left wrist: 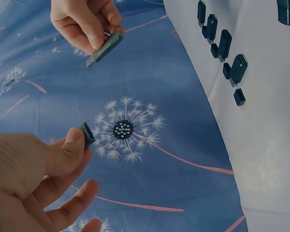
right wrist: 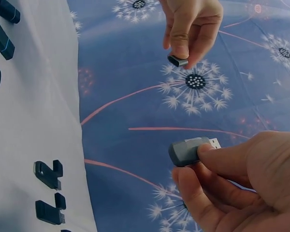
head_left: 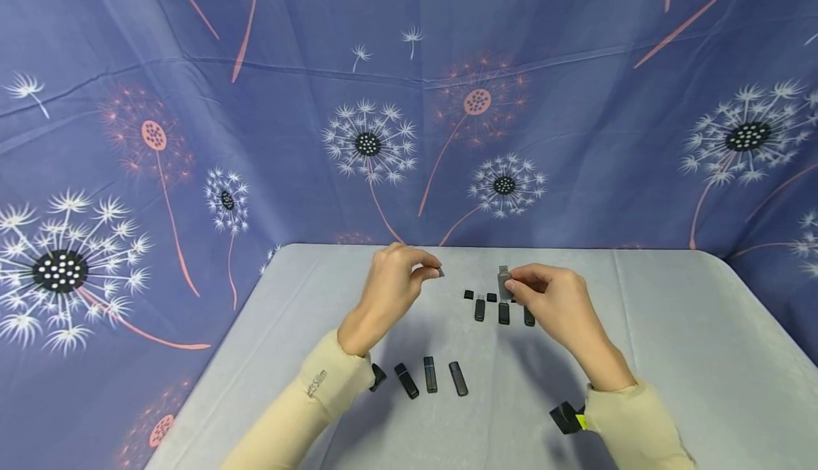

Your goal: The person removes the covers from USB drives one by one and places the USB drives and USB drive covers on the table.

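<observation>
My left hand pinches a small dark cap between thumb and forefinger, its hollow end showing in the wrist views. My right hand holds a dark grey USB stick by its body between thumb and fingers, the bare metal plug sticking out. Both hands are raised above the far part of the table, apart from each other. Below the right hand lie several uncapped USB sticks in a row, with small caps just behind them; the right hand partly hides this row.
Three capped USB sticks lie nearer on the pale table, to the right of the left sleeve. A black device sits at the right cuff, another at the left. A blue dandelion-print cloth hangs behind the table.
</observation>
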`<state>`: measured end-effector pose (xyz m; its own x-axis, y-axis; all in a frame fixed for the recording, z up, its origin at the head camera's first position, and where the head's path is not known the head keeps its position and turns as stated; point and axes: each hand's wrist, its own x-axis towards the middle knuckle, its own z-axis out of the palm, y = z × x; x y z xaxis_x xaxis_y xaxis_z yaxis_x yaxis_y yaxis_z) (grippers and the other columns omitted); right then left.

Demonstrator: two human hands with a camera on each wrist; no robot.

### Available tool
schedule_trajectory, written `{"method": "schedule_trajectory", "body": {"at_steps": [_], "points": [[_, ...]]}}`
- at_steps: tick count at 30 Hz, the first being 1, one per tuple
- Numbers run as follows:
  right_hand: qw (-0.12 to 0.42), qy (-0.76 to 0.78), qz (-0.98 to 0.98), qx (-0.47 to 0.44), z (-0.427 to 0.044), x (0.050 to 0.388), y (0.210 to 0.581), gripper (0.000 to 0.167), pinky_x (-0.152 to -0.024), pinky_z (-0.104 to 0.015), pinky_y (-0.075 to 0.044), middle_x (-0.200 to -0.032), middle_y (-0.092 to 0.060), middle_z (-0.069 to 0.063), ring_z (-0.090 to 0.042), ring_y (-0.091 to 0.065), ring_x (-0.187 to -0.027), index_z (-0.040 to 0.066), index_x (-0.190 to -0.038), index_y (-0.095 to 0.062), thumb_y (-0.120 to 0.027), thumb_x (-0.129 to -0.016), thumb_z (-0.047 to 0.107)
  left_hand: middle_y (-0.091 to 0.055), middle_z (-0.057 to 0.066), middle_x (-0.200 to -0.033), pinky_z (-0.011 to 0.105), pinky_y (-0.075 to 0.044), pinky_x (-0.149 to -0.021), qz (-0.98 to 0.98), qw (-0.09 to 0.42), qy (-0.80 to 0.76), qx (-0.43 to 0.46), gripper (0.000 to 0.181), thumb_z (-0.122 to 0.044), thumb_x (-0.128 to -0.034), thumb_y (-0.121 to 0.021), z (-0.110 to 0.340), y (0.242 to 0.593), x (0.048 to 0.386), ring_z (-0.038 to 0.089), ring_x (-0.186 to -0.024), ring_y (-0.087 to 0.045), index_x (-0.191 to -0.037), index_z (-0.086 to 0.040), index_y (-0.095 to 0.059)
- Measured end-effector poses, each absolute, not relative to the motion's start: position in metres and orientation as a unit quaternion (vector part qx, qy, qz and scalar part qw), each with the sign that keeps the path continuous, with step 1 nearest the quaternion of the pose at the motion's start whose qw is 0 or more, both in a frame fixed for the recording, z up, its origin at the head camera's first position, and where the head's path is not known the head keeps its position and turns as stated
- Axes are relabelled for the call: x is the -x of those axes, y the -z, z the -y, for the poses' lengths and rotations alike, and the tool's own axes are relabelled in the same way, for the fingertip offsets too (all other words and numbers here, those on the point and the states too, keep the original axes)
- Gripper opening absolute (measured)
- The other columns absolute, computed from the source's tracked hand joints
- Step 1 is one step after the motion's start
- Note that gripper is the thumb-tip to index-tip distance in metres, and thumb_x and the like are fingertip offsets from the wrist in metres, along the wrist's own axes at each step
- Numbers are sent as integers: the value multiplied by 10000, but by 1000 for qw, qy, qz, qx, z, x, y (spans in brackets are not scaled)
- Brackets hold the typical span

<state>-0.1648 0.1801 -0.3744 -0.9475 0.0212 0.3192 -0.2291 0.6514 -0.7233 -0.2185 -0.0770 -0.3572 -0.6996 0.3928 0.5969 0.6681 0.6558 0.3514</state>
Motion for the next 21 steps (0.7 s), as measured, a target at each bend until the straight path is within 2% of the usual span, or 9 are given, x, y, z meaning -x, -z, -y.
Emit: {"method": "schedule_trajectory", "body": {"at_steps": [8,17,21], "points": [[132,-421,896,-54,-177,182,380,166,-630,-252,-578,-945,-791,-130,-180,-751,-750,32,-1092,-778,-740,-955,119,-799,-36,-941,386,-570,-886,905,172,272,279,55,-170,-889,-805,73,359,233,215,-929,-727,-928,-191,-839],[108,-428,896,-45,-168,203,389,166,-644,-300,-558,-876,-782,-104,-155,-712,-718,28,-1072,-781,-736,-961,144,-805,-45,-968,330,-606,-780,918,111,279,261,80,-169,-927,-772,70,368,256,151,-916,-762,-960,-190,-843],[87,-431,898,-25,-165,211,395,160,-653,-300,-550,-860,-776,-93,-180,-715,-722,33,-1066,-779,-729,-970,151,-804,-20,-976,298,-606,-756,914,56,318,245,90,-152,-929,-767,69,375,263,140,-898,-761,-986,-162,-837]]}}
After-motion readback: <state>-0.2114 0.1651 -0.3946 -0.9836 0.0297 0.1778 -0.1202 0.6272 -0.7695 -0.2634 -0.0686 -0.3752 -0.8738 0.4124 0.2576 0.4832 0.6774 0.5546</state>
